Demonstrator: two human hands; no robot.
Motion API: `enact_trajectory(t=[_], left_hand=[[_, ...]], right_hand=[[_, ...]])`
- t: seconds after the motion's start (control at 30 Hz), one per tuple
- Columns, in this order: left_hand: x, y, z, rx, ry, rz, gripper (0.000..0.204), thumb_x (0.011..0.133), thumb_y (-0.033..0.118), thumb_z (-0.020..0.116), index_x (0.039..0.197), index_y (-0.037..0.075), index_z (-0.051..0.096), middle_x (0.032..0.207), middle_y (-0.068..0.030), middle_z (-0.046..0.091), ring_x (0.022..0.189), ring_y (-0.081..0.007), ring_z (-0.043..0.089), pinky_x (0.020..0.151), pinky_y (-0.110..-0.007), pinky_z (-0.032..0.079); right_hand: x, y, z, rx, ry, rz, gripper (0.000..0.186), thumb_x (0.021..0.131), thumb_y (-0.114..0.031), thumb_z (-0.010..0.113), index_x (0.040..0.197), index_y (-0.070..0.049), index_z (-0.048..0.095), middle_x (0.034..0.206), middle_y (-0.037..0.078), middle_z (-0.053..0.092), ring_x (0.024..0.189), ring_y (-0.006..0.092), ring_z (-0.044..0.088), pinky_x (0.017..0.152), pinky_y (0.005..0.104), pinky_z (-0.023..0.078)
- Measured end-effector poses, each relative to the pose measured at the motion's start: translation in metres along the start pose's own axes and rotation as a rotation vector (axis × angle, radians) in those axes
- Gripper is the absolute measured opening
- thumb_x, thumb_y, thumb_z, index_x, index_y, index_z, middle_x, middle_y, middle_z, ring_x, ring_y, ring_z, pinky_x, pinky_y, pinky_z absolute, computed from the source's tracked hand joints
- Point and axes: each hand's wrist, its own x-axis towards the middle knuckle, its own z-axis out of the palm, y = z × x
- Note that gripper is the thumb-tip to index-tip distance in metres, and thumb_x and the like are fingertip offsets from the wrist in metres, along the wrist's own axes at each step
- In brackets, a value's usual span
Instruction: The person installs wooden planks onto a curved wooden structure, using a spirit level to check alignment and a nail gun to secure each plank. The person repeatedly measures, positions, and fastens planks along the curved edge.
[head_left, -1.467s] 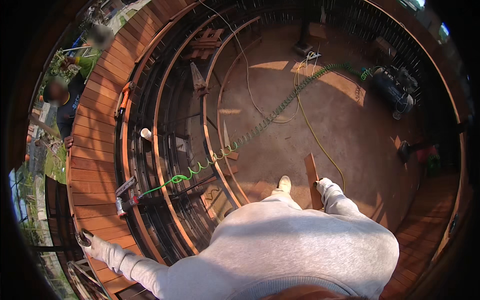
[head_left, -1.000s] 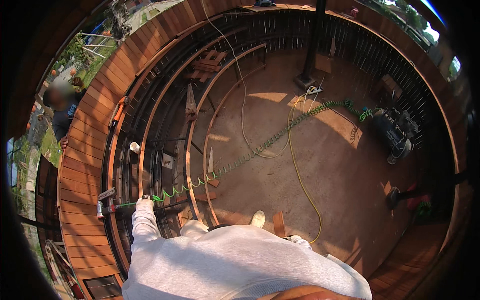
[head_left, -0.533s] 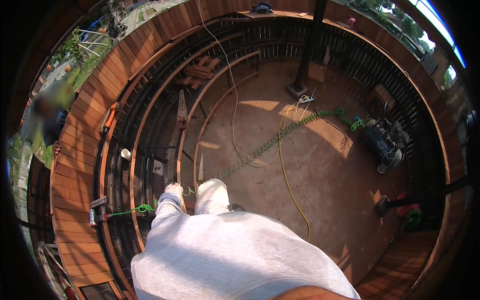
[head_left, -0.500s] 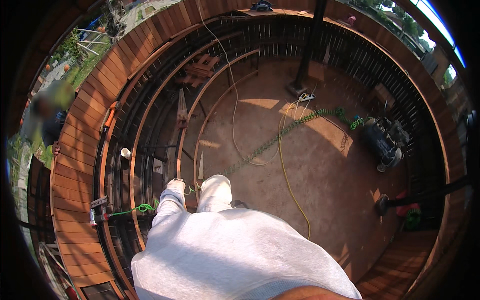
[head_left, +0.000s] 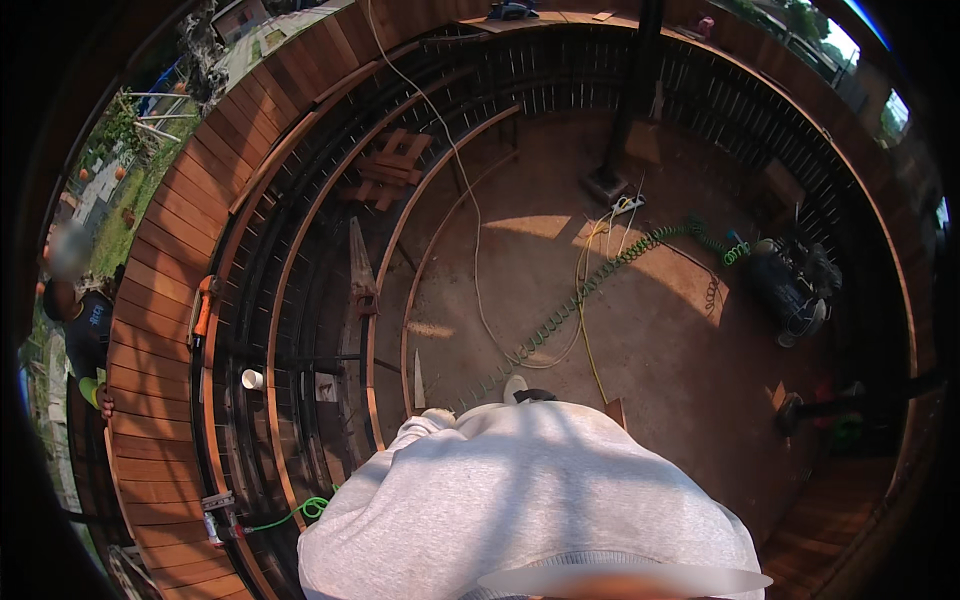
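Note:
Neither my left hand nor my right hand shows; my grey sweatshirt (head_left: 520,500) fills the lower middle and hides whatever lies below it. A light shoe (head_left: 515,388) of mine sticks out past the sweatshirt, over the floor. Left of my body, a silver and red air tool (head_left: 212,528) on a green hose (head_left: 313,508) rests at the inner edge of the wooden rim. Farther up that edge lies an orange-handled tool (head_left: 204,305). A handsaw (head_left: 362,270) lies across the curved tiers, and a white cup (head_left: 252,379) is nearby.
A curved plank ledge (head_left: 150,380) rings the brown floor (head_left: 530,290). Beyond it at left, a co-worker's hand (head_left: 104,402) touches its outer edge. A coiled green hose (head_left: 560,318) and yellow cord (head_left: 585,350) cross the floor. An air compressor (head_left: 785,285) and dark post (head_left: 625,110) stand farther off.
My view has shifted and my body now sits farther right, covering most of my legs. The co-worker at left shows more fully. The tools appear to lie where they were.

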Motion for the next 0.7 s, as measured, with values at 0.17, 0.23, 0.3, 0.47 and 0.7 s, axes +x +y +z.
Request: enact_trajectory(t=[0.17, 0.23, 0.3, 0.47, 0.7], left_hand=[[0.039, -0.071, -0.048, -0.241, -0.02, -0.21, 0.033, 0.097, 0.021, 0.057, 0.126, 0.01, 0.071, 0.133, -0.0153, 0.066, 0.125, -0.0323, 0.063, 0.103, -0.045, 0.052], [0.048, -0.083, -0.081, -0.225, -0.055, -0.274, 0.033, 0.097, 0.02, 0.058, 0.126, 0.011, 0.071, 0.134, -0.0147, 0.066, 0.126, -0.0321, 0.063, 0.103, -0.045, 0.052], [0.07, -0.086, -0.125, -0.168, -0.08, -0.247, 0.033, 0.097, 0.02, 0.058, 0.126, 0.011, 0.071, 0.135, -0.014, 0.066, 0.126, -0.0318, 0.062, 0.103, -0.046, 0.051], [0.147, -0.1, -0.243, -0.091, 0.084, -0.192, 0.033, 0.095, 0.021, 0.056, 0.122, 0.01, 0.072, 0.13, -0.0161, 0.067, 0.123, -0.0312, 0.064, 0.1, -0.042, 0.052], [0.269, -0.052, -0.448, -0.187, 0.155, 0.06, 0.036, 0.099, 0.032, 0.046, 0.116, 0.012, 0.07, 0.126, -0.0173, 0.069, 0.116, -0.0333, 0.066, 0.098, -0.044, 0.051]], right_hand=[[0.049, -0.066, -0.079, -0.082, 0.042, 0.008, 0.045, 0.095, -0.049, 0.057, 0.115, -0.013, 0.075, 0.12, 0.017, 0.071, 0.112, 0.036, 0.067, 0.091, 0.0444, 0.054], [0.079, -0.087, -0.109, -0.069, 0.101, 0.017, 0.045, 0.096, -0.049, 0.057, 0.115, -0.013, 0.075, 0.12, 0.018, 0.071, 0.112, 0.0361, 0.067, 0.091, 0.0444, 0.054], [0.135, -0.087, -0.111, -0.021, 0.269, 0.055, 0.043, 0.096, -0.048, 0.053, 0.113, -0.014, 0.075, 0.12, 0.018, 0.071, 0.113, 0.036, 0.067, 0.091, 0.0449, 0.055], [0.216, -0.149, -0.164, -0.069, 0.084, -0.068, 0.047, 0.095, -0.048, 0.057, 0.108, -0.008, 0.075, 0.113, 0.02, 0.073, 0.112, 0.0366, 0.068, 0.091, 0.0491, 0.055], [0.291, -0.23, -0.34, -0.04, -0.003, -0.102, 0.043, 0.095, -0.044, 0.059, 0.113, -0.008, 0.073, 0.119, 0.02, 0.071, 0.116, 0.036, 0.065, 0.095, 0.0471, 0.053]])
